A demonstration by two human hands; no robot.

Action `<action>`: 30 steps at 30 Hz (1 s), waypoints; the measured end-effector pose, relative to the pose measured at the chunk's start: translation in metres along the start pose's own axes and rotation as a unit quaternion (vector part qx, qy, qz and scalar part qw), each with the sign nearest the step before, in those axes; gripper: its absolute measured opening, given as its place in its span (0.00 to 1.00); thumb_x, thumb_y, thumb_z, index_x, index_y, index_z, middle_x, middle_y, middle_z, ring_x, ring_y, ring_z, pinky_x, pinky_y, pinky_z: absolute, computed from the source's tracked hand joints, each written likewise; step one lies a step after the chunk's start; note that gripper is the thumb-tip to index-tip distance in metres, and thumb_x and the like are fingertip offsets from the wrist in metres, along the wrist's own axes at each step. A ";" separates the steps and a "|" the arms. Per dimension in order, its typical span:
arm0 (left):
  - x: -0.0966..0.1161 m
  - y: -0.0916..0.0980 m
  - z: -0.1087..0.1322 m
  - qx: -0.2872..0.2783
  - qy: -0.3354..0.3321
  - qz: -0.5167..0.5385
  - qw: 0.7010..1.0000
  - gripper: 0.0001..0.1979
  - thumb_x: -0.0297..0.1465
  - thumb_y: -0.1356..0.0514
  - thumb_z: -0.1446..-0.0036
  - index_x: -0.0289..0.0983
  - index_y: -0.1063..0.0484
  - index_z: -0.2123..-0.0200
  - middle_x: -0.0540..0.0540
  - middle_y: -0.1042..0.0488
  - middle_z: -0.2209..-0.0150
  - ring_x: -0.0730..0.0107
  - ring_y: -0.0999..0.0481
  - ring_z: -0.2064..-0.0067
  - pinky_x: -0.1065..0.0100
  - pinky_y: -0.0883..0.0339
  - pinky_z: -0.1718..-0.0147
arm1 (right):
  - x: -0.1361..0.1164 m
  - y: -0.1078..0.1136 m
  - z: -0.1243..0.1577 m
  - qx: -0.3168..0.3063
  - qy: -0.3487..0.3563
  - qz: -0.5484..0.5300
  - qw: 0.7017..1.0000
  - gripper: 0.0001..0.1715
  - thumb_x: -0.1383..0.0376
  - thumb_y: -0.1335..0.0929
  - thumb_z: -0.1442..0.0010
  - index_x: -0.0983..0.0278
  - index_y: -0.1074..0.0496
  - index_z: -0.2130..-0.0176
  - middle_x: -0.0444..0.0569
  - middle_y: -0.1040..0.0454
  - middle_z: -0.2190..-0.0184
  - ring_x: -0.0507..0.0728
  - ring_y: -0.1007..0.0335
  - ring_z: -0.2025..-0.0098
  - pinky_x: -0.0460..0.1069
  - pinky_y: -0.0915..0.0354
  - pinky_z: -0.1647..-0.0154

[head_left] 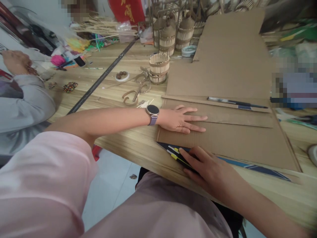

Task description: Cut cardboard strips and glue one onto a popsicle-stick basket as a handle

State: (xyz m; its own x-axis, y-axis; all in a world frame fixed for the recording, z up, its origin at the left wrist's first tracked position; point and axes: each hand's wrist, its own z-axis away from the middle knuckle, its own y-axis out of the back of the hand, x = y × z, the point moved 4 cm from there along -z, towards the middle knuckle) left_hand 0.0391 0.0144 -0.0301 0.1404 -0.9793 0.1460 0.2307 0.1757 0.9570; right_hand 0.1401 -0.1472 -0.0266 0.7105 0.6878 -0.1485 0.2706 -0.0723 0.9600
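My left hand (177,119) lies flat on the brown cardboard (237,140), fingers spread, a watch on its wrist. Closer to me, my right hand (208,167) is closed around a black and yellow utility knife (179,159) by the cardboard's near left corner. Its blade points up and to the left. A second yellow-marked blade shows right beside it, partly under the fingers; I cannot tell whether it is a separate knife. A narrow cardboard strip (242,120) lies on the sheet past my left fingertips. Beyond it rests a dark pen (237,102).
A small bamboo basket (159,67) stands behind the cardboard's left side, with curled brown strips (133,94) and a dish of brown beads (122,76) nearby. Several lidded baskets (167,39) stand farther back. A long dark bar (106,74) crosses the table. Another person's sleeve (27,105) is at left.
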 end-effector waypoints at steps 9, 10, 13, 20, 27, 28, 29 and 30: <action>-0.001 -0.001 0.001 0.009 0.011 0.012 1.000 0.26 0.44 0.52 0.31 0.61 0.50 0.31 0.65 0.61 0.26 0.51 0.63 0.26 0.42 0.62 0.32 | -0.015 -0.004 0.005 0.031 -0.046 0.044 0.997 0.21 0.63 0.41 0.30 0.71 0.29 0.45 0.54 0.28 0.65 0.58 0.27 0.65 0.50 0.28 0.71; -0.001 -0.001 0.001 0.012 0.012 0.013 1.000 0.26 0.43 0.52 0.31 0.61 0.50 0.32 0.64 0.61 0.26 0.51 0.63 0.26 0.42 0.62 0.32 | -0.021 -0.006 0.007 0.033 -0.063 0.047 0.996 0.21 0.64 0.41 0.30 0.71 0.30 0.45 0.54 0.29 0.65 0.59 0.27 0.64 0.51 0.27 0.70; 0.001 0.000 0.001 0.023 0.008 0.016 1.000 0.26 0.43 0.51 0.31 0.59 0.48 0.32 0.62 0.59 0.26 0.50 0.61 0.26 0.42 0.60 0.32 | -0.035 -0.010 0.013 0.020 -0.098 0.032 0.994 0.22 0.63 0.39 0.31 0.71 0.32 0.43 0.56 0.29 0.63 0.60 0.27 0.63 0.53 0.24 0.66; -0.006 0.002 -0.002 0.015 0.009 0.034 0.999 0.27 0.38 0.53 0.30 0.51 0.50 0.29 0.55 0.60 0.26 0.50 0.60 0.26 0.43 0.59 0.32 | -0.036 -0.009 0.033 0.028 -0.128 0.031 0.991 0.23 0.60 0.44 0.28 0.68 0.33 0.42 0.55 0.29 0.62 0.59 0.27 0.64 0.51 0.24 0.70; -0.019 -0.005 0.001 0.077 -0.004 0.015 0.997 0.26 0.34 0.51 0.30 0.48 0.44 0.31 0.51 0.56 0.26 0.53 0.60 0.26 0.46 0.63 0.30 | -0.037 -0.009 0.028 0.042 -0.146 0.054 0.987 0.24 0.60 0.45 0.28 0.69 0.32 0.43 0.56 0.29 0.63 0.59 0.27 0.64 0.52 0.25 0.70; -0.019 -0.005 0.001 0.073 0.002 0.011 0.997 0.26 0.34 0.52 0.30 0.49 0.45 0.30 0.52 0.57 0.26 0.51 0.62 0.26 0.42 0.64 0.30 | -0.038 -0.009 0.024 0.047 -0.146 0.057 0.987 0.24 0.61 0.45 0.28 0.69 0.32 0.44 0.56 0.29 0.64 0.59 0.28 0.65 0.52 0.25 0.70; -0.018 -0.006 0.001 0.066 0.007 0.008 0.998 0.26 0.34 0.52 0.30 0.49 0.47 0.30 0.51 0.58 0.26 0.49 0.63 0.26 0.38 0.66 0.31 | -0.039 -0.010 0.020 0.049 -0.148 0.058 0.986 0.23 0.61 0.45 0.28 0.69 0.31 0.44 0.55 0.29 0.64 0.59 0.28 0.65 0.52 0.25 0.70; -0.017 -0.006 0.002 0.058 0.011 0.007 0.998 0.26 0.34 0.53 0.29 0.49 0.47 0.30 0.51 0.59 0.26 0.47 0.64 0.26 0.36 0.66 0.32 | -0.040 -0.011 0.016 0.050 -0.148 0.059 0.986 0.23 0.62 0.45 0.28 0.68 0.31 0.44 0.55 0.29 0.64 0.60 0.28 0.65 0.52 0.25 0.70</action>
State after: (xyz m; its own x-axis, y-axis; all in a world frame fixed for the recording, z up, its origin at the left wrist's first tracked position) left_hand 0.0340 0.0294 -0.0375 0.1634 -0.9742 0.1555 0.1166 0.1756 0.9775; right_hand 0.1193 -0.1854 -0.0354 0.8951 0.4310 -0.1141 0.2270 -0.2202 0.9487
